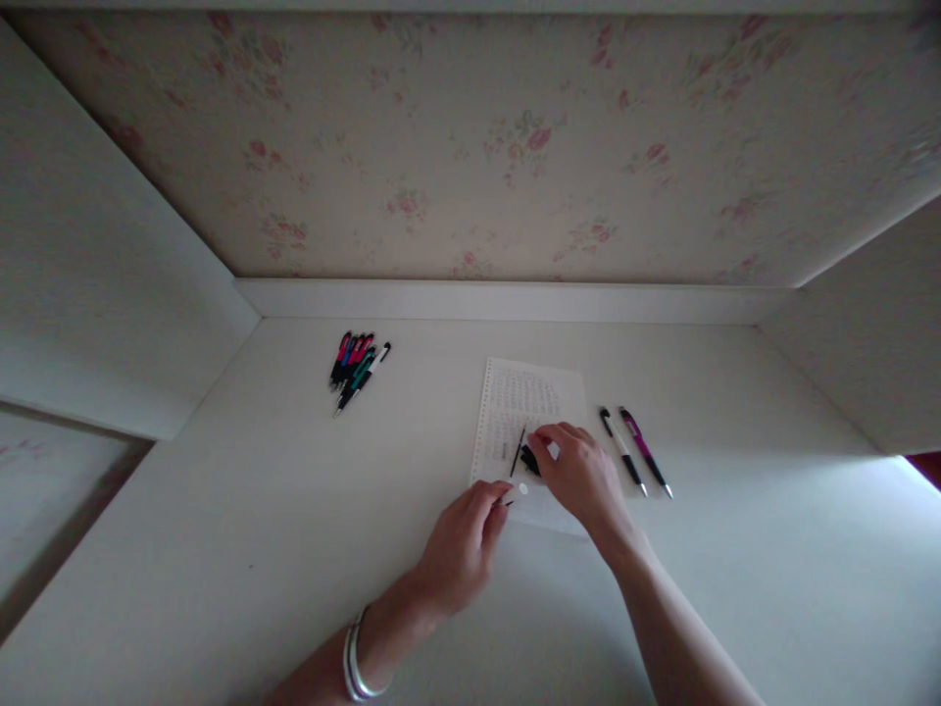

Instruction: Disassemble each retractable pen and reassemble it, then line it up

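Note:
A sheet of handwritten, hole-edged paper [494,392] lies on the white tabletop, partly under both hands. My left hand [460,544] is closed in a pinch at the paper's lower left edge. A small dark tip shows at its fingers, too little to name. My right hand [580,471] rests over the paper, thumb and fingers pinched together; whatever they hold is hidden. Several small black pieces [529,459] lie beside and under its fingertips. To their left is a thin dark stick [518,451], like a pen refill. Between the hands sits a small whitish round spot [522,488].
Right of the paper lie a white and black pen [622,451] and a purple and black pen [645,451]. A cluster of several coloured pens [357,368] lies at the back left. White side panels and a floral back wall [470,157] enclose the tabletop [294,520].

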Tool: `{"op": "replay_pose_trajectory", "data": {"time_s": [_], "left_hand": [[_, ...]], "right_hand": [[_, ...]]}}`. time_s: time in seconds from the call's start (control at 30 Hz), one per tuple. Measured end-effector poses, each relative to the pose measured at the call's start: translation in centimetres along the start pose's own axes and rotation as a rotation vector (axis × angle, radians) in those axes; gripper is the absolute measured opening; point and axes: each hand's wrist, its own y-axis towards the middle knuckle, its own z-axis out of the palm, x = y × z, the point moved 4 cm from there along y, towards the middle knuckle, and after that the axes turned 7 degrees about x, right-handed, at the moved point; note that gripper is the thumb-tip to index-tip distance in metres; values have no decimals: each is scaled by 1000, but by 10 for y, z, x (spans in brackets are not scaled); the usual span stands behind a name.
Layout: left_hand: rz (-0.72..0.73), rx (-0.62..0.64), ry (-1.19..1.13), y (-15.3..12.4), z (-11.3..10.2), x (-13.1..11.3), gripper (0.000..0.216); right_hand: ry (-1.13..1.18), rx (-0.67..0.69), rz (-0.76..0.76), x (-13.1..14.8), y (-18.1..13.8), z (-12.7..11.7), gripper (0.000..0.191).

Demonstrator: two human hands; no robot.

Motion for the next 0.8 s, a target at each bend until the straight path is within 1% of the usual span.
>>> {"op": "replay_pose_trajectory", "data": {"time_s": [0.13, 0.27, 0.47, 0.8], "left_hand": [[-22, 43, 44, -1, 4, 2, 23], [-6, 51, 75, -2, 4, 2, 24], [5, 45, 114, -1, 4, 0, 24], [0, 70, 126, -1, 3, -2, 24]], "right_hand": [[-191, 108, 65, 6, 14, 3, 32], [-288, 200, 47, 16, 26, 8, 32], [-330, 219, 28, 25, 29, 13, 30], [-322, 240, 115, 24, 24, 18, 30]]}}
